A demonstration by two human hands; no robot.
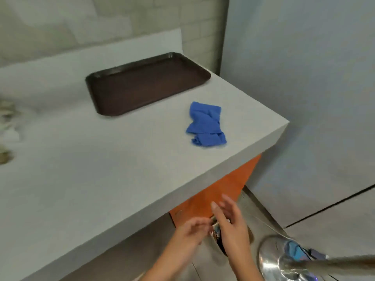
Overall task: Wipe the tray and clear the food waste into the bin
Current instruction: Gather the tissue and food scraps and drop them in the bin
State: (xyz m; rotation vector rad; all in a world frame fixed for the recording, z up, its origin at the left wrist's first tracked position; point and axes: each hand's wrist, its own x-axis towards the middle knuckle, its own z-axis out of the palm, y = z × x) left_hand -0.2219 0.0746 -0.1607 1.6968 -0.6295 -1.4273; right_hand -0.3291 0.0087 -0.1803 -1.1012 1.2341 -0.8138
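Closest to the lens, at the lower right of the frame, sits a shiny metal dome [278,260], perhaps a bin lid, crossed by a blurred grey strand I cannot identify. Just left of it, both hands hang below the counter [101,169] edge. The right hand [230,226] has straight, loosely spread fingers. The left hand [191,230] has fingers lightly curled toward a small scrap of waste [215,228] between the two; blur hides whether they pinch it.

Under them a dark opening [222,248] in grey steel looks like the bin's mouth, so the step in hand seems to be dropping the food waste.

Up on the counter, the brown tray [146,82] lies at upper centre and looks bare. The crumpled blue cloth [205,124] lies apart from it, near the counter's right corner. If the tray is not yet wiped, the next move calls for freeing both hands and reaching up for the cloth.

Smeared pale objects [7,122] at the left edge are cut off and unreadable.
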